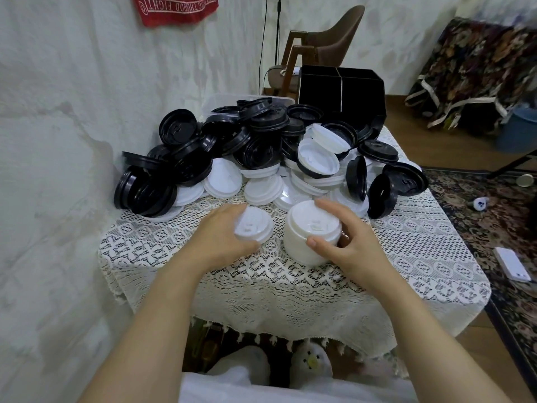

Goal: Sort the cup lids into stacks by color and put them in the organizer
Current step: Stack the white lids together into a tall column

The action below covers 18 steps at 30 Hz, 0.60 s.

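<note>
Mid-frame, left hand (218,239) grips one white lid (255,225); right hand (351,251) clasps a white stack (299,245) on lace tablecloth (290,289), beside plastered wall (58,141).

Both bare arms are reaching forward over the near edge of the tabletop (290,289), and they are leaning in toward each other. The left hand (220,237) is near the middle of the tabletop. It is holding one white lid (253,225), with its fingers curling round the far side and its thumb tucking under the near side. The right hand (351,245) is just beside it, on the right, and the two hands are not touching. The right hand is gripping a stack of white lids (308,242). Its thumb is pressing on the near side and its fingers (329,206) are bending over the far side.
</note>
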Motion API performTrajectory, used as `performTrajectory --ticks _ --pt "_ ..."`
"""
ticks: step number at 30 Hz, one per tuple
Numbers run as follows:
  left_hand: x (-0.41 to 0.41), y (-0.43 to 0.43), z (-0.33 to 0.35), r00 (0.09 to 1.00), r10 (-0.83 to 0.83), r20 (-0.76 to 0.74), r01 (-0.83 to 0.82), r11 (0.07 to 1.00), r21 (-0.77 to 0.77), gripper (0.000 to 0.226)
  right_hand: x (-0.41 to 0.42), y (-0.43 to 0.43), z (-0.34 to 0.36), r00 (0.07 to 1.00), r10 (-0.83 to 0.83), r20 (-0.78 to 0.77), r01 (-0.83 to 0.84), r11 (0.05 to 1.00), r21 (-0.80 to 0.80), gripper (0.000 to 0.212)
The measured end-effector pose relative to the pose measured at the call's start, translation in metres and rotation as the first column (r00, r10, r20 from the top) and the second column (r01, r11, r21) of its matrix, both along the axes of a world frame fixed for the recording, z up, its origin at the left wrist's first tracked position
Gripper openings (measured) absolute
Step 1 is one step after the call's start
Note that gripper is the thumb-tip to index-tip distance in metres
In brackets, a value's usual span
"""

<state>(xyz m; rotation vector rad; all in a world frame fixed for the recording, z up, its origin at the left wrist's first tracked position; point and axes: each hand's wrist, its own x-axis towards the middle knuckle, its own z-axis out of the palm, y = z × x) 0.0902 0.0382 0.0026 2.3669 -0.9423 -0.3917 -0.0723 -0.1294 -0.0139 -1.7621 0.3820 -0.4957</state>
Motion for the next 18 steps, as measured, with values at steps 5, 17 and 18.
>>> performTrajectory --ticks 5,17,18 --pt "-0.014 -0.005 0.009 0.997 0.063 0.04 -0.046 0.942 -0.332 0.073 0.0 -0.001 0.0 1.0 -0.001 0.0 0.001 1.0 -0.003 0.063" --pt "-0.06 -0.049 0.008 0.994 -0.108 0.003 0.098 0.893 -0.44 0.072 -0.003 -0.003 -0.005 0.998 0.03 0.061 -0.033 0.998 0.055 0.065" --pt "-0.059 -0.052 0.008 0.995 -0.103 -0.013 0.087 0.896 -0.436 0.072 -0.003 -0.003 -0.006 0.998 0.027 0.061 -0.03 0.998 0.059 0.065"
